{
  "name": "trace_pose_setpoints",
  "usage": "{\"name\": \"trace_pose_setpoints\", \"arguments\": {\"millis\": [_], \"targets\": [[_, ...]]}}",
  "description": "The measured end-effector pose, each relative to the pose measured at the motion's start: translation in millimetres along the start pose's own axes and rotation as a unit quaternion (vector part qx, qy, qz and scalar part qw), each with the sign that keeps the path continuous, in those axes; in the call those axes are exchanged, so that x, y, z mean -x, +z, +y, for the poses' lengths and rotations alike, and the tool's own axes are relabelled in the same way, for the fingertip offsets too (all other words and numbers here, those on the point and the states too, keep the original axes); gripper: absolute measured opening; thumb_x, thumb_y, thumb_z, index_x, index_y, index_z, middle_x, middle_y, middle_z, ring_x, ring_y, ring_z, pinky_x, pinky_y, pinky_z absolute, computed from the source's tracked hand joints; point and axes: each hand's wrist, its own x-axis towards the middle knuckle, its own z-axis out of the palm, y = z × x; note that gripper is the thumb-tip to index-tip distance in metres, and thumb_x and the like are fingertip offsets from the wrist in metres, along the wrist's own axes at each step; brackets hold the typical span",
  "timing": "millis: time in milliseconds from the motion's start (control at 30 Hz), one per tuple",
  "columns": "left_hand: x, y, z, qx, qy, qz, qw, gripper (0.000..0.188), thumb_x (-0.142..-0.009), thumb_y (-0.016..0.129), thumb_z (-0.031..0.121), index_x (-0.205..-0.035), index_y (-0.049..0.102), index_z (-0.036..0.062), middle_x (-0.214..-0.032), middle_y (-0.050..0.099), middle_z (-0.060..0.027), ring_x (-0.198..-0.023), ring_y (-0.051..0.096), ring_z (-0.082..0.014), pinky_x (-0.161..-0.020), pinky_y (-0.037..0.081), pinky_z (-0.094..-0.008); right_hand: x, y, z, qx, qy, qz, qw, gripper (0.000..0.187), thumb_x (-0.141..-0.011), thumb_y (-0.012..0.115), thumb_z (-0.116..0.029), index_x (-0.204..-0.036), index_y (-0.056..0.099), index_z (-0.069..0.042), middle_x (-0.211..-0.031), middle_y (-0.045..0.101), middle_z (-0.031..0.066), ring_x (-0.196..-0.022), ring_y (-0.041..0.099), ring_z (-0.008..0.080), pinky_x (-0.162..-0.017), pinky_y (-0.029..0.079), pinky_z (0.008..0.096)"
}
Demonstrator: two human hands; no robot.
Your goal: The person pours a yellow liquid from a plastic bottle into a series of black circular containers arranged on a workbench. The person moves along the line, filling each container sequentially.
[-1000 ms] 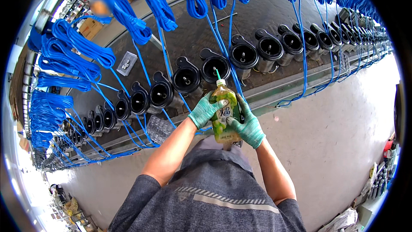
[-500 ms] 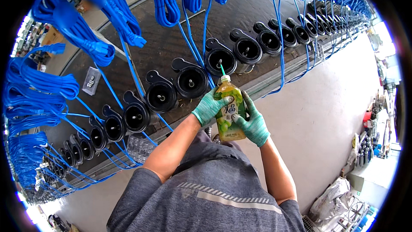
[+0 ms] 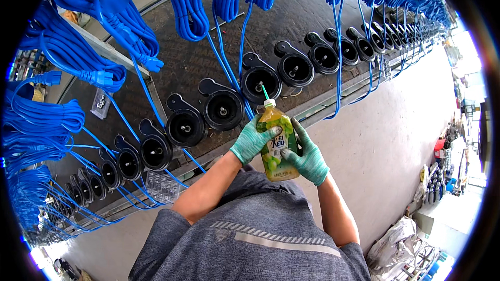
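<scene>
Both my hands wear green gloves and grip a clear plastic bottle (image 3: 280, 170) with a yellow-green printed label. My left hand (image 3: 252, 139) wraps its left side, thumb across the front. On the right side, my right hand (image 3: 310, 160) presses with its thumb while the fingers go behind. A thin green nozzle (image 3: 265, 92) sticks out of the white cap and points into a round black cup-shaped housing (image 3: 252, 79). A metal pin stands at that housing's middle, close to the nozzle tip; whether they touch I cannot tell.
Similar black housings (image 3: 224, 110) line the edge of the dark bench (image 3: 198, 67) in a long row. Coiled blue cables (image 3: 182, 5) hang above, their strands running down between housings. A small clear tray (image 3: 100, 105) with rings lies at the left, a clear blister tray (image 3: 162, 187) near the edge.
The housings and cables sit slightly further left and lower in view. The bottle is a little lower too, still gripped by both hands, its nozzle at the same housing.
</scene>
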Motion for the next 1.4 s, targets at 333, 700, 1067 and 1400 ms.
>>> {"name": "trace_pose_setpoints", "arguments": {"millis": [333, 700, 1067, 1400], "targets": [[-65.9, 73.5, -17.9, -0.029, 0.045, -0.003, 0.999, 0.057, -0.095, 0.079, 0.010, -0.144, 0.053, 0.0058, -0.130, 0.068, -0.0068, -0.117, 0.067, -0.0172, -0.099, 0.059, -0.0350, -19.0, -101.9, 14.9, -0.013, -0.065, -0.018, 0.998, 0.094, -0.090, 0.078, -0.011, -0.169, 0.027, -0.017, -0.145, 0.062, 0.0133, -0.123, 0.064, 0.0174, -0.102, 0.056, 0.0345], [-95.5, 122.5, -34.2, 0.046, 0.047, 0.063, 0.996, 0.051, -0.097, 0.078, 0.021, -0.142, 0.057, 0.0062, -0.125, 0.071, -0.0073, -0.106, 0.072, -0.0191, -0.091, 0.063, -0.0359, -49.5, -171.8, -21.0, 0.015, -0.013, -0.097, 0.995, 0.089, -0.088, 0.069, -0.001, -0.167, 0.031, -0.014, -0.136, 0.068, 0.0134, -0.117, 0.065, 0.0155, -0.101, 0.055, 0.0317], [-107.2, 134.8, -41.6, 0.036, 0.063, 0.097, 0.993, 0.053, -0.097, 0.078, 0.017, -0.144, 0.056, 0.0064, -0.129, 0.070, -0.0072, -0.114, 0.069, -0.0191, -0.098, 0.059, -0.0357, -62.8, -198.5, -8.3, -0.040, -0.034, -0.143, 0.988, 0.091, -0.088, 0.070, 0.000, -0.168, 0.029, -0.014, -0.142, 0.065, 0.0144, -0.122, 0.063, 0.0163, -0.104, 0.054, 0.0325], [-153.5, 196.6, -25.2, -0.030, 0.024, 0.029, 0.999, 0.058, -0.095, 0.080, 0.017, -0.146, 0.054, 0.0085, -0.131, 0.069, -0.0044, -0.116, 0.068, -0.0161, -0.099, 0.059, -0.0349, -57.2, -255.8, 16.4, -0.069, -0.071, -0.071, 0.992, 0.091, -0.091, 0.070, -0.002, -0.169, 0.025, -0.015, -0.145, 0.062, 0.0120, -0.121, 0.064, 0.0164, -0.102, 0.055, 0.0336]]}}
